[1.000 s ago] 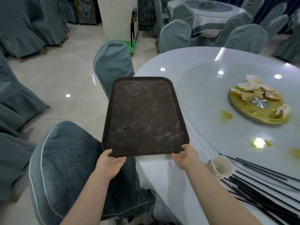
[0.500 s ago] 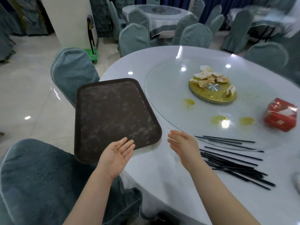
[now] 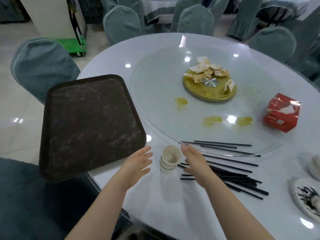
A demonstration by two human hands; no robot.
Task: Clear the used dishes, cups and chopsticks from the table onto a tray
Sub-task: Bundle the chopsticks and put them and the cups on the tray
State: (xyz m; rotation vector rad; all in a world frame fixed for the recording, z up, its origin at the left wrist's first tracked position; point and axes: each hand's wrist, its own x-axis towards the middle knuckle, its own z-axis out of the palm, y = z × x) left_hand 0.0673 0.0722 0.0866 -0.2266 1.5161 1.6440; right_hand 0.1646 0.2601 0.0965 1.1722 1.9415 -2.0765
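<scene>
Both hands empty, fingers spread: left hand (image 3: 138, 161) and right hand (image 3: 194, 160) flank stacked cups (image 3: 170, 159) on bench (image 3: 173, 205). Tray (image 3: 90, 125) overhangs bench edge, risks tipping when loaded. Cup stack may topple; chopsticks (image 3: 225, 168) could roll.

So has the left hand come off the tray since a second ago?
Yes. The left hand has let go of the tray and moved right of its near corner, open beside the stacked cups on the table.
</scene>
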